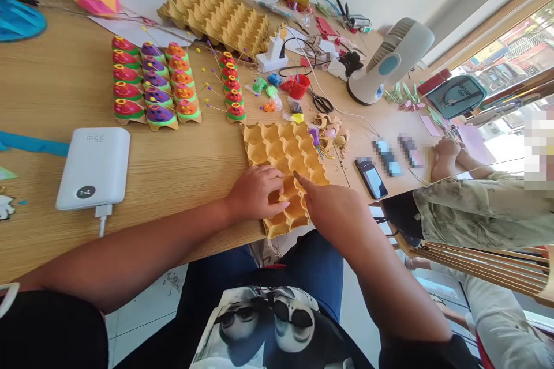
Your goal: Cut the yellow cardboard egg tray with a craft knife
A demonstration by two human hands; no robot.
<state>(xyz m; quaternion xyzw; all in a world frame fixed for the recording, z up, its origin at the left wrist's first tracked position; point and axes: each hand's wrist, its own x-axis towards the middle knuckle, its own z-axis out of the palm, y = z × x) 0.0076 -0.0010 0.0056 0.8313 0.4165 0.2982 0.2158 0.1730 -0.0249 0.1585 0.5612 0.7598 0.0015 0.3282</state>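
Note:
A yellow cardboard egg tray (281, 150) lies at the table's near edge, partly overhanging it. My left hand (255, 191) rests on the tray's near left part, fingers curled and pressing down on the cups. My right hand (333, 213) is at the tray's near right side, index finger stretched out and touching a cup, the other fingers folded. Neither hand lifts the tray.
Rows of painted egg-cup figures (149, 89) stand further back, with a second egg tray (216, 17) behind them. A white power bank (94, 167) lies left. A red cup (298, 86), scissors (321, 104), a white fan (389, 60) and a phone (371, 177) sit right. Another person's arm (476, 207) reaches in.

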